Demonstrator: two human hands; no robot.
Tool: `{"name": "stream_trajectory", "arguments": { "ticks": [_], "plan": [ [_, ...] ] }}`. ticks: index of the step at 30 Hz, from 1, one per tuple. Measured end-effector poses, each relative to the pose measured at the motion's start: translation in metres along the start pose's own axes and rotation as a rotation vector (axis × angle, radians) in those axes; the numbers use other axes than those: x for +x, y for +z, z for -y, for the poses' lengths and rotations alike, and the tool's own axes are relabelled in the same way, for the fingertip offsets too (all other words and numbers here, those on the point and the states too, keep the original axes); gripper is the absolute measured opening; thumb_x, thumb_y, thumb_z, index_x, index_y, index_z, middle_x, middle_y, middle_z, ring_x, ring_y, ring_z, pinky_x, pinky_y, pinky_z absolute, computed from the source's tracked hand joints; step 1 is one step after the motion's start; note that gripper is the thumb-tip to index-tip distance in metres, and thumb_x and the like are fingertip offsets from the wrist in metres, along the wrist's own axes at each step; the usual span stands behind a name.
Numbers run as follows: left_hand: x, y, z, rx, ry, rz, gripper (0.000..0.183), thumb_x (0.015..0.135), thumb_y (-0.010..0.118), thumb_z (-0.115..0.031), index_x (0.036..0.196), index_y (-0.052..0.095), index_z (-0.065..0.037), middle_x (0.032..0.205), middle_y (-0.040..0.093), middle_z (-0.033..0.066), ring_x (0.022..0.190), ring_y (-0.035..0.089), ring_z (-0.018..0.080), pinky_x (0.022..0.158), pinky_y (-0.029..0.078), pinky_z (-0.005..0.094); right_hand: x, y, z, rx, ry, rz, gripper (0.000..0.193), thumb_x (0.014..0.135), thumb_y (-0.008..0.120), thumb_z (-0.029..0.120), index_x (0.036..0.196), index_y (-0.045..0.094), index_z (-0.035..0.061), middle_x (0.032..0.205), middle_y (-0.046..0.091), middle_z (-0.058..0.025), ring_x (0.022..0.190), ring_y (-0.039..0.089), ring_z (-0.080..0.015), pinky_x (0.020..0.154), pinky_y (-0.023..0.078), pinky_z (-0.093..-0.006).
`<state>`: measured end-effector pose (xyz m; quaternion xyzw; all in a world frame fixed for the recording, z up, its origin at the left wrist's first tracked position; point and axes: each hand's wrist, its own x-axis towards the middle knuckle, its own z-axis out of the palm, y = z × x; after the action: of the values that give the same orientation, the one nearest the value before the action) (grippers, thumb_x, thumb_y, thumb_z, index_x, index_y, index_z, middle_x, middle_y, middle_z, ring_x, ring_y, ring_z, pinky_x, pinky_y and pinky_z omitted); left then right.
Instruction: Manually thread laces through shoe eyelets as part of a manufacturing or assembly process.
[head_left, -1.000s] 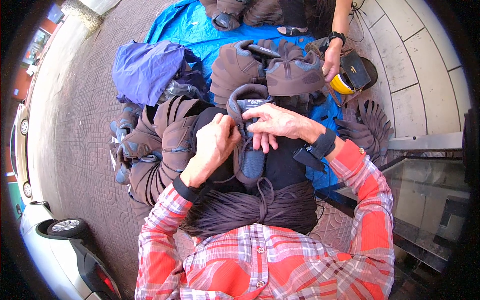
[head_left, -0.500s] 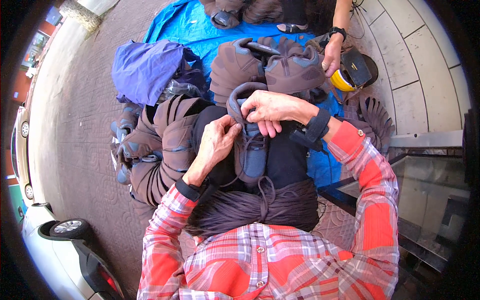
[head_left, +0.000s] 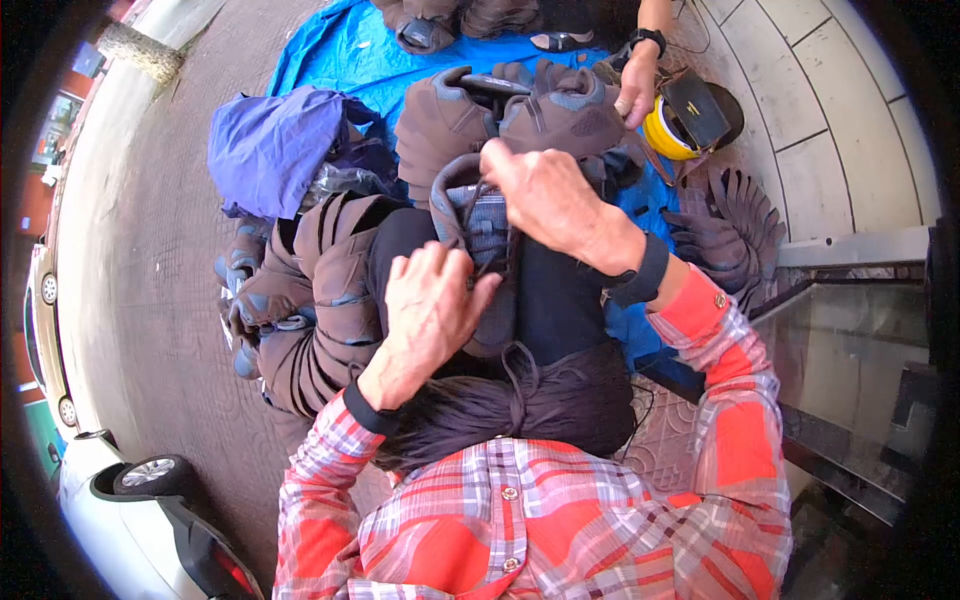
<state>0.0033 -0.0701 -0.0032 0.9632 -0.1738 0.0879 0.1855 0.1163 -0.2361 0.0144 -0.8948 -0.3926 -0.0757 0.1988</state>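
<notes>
A grey-brown shoe [head_left: 484,212] with a blue-grey tongue rests between my thighs, partly covered by my hands. My right hand [head_left: 565,205] is closed above its collar, with a dark shoelace [head_left: 472,208] running from its fingertips down into the shoe. Curled over the shoe's left side is my left hand [head_left: 432,308]; what its fingertips pinch, if anything, is hidden. Across my lap lies a tied bundle of dark laces [head_left: 570,395].
Stacked shoe uppers [head_left: 340,265] stand at my left, more uppers [head_left: 560,125] ahead on a blue tarp [head_left: 335,45]. A purple cloth [head_left: 265,150] lies far left. Another person's hand [head_left: 636,85] touches the far stack, beside a yellow container [head_left: 665,132]. A glass-sided metal frame [head_left: 850,350] stands right.
My right hand has risen from the shoe's opening, drawing the lace up. My left hand has shifted nearer me along the shoe's side. The whole view has moved slightly.
</notes>
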Motion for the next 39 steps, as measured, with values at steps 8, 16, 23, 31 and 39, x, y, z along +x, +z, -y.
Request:
{"name": "stream_trajectory", "arguments": {
  "ticks": [8,16,23,31,39],
  "plan": [
    [0.014,-0.011,0.021,-0.734,-0.438,0.528,0.022,0.092,0.057,-0.020,0.087,0.059,0.001,0.065,0.056,0.0032,0.056,0.054,0.0100,0.053,0.045,0.0255,-0.019,0.033,0.004,1.941,0.486,-0.155,0.027,0.093,0.054,0.011,0.115,0.050,-0.0042,0.107,0.063,-0.0192,0.087,0.068,-0.0278,0.079,0.057,-0.0348],
    [0.028,-0.027,0.064,-0.659,0.246,0.465,0.019,0.082,0.069,-0.024,0.083,0.063,-0.006,0.081,0.057,0.0018,0.085,0.053,0.0177,0.084,0.040,0.0328,-0.107,-0.024,-0.083,1.610,0.614,-0.944,0.016,0.087,0.060,0.006,0.100,0.061,-0.0029,0.092,0.067,-0.0172,0.082,0.067,-0.0227,0.075,0.057,-0.0309],
    [0.017,0.000,0.072,-0.720,0.020,0.225,0.018,0.080,0.070,-0.019,0.094,0.065,-0.008,0.097,0.053,0.0062,0.101,0.046,0.0231,0.094,0.034,0.0351,-0.160,-0.037,-0.145,1.409,0.677,-1.225,0.021,0.090,0.056,0.007,0.106,0.055,-0.0072,0.098,0.064,-0.0179,0.089,0.065,-0.0239,0.083,0.055,-0.0324],
    [0.017,-0.005,0.050,-0.724,-0.055,0.073,0.028,0.080,0.064,0.001,0.108,0.063,-0.005,0.101,0.053,0.0054,0.082,0.052,0.0109,0.073,0.044,0.0231,-0.155,-0.086,-0.119,1.175,0.677,-1.183,0.026,0.088,0.063,0.008,0.105,0.053,-0.0079,0.101,0.064,-0.0201,0.089,0.066,-0.0232,0.080,0.056,-0.0303],
    [0.052,0.007,0.034,-0.302,0.249,0.111,0.017,0.082,0.064,-0.010,0.097,0.062,-0.004,0.094,0.055,0.0132,0.085,0.058,0.0333,0.073,0.050,0.0391,-0.148,-0.144,-0.058,0.816,0.696,-1.280,0.020,0.088,0.065,0.015,0.100,0.060,0.0004,0.092,0.068,-0.0165,0.059,0.064,-0.0124,0.048,0.044,-0.0190]
  ]
}}
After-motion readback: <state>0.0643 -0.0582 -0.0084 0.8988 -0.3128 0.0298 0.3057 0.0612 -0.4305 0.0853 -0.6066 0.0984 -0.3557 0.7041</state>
